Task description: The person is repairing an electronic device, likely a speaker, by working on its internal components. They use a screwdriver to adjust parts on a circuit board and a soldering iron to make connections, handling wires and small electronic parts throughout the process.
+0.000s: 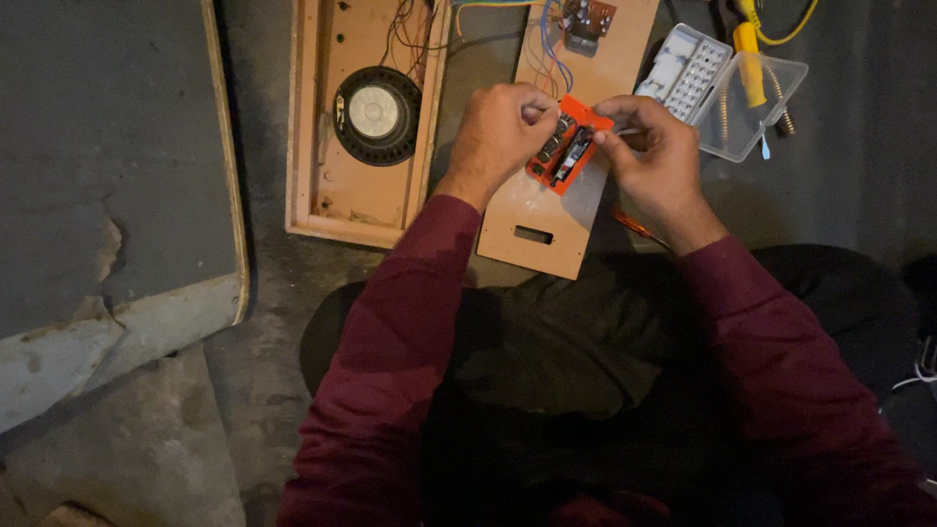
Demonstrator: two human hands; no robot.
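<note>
My left hand (500, 132) and my right hand (656, 156) together hold a small orange circuit board (568, 146) with dark parts on it, above a flat wooden panel (547, 220). The left fingers pinch its upper left edge and the right fingers grip its right edge. Both sleeves are dark red. The board hangs tilted between the two hands. Thin wires run from behind the hands up to another small circuit board (589, 20) at the top of the panel.
A wooden box (322, 185) with a round black speaker (376, 115) lies to the left. A clear plastic case (727, 93) with a yellow-handled tool (750, 63) sits to the right. A grey board (107, 156) covers the floor at left.
</note>
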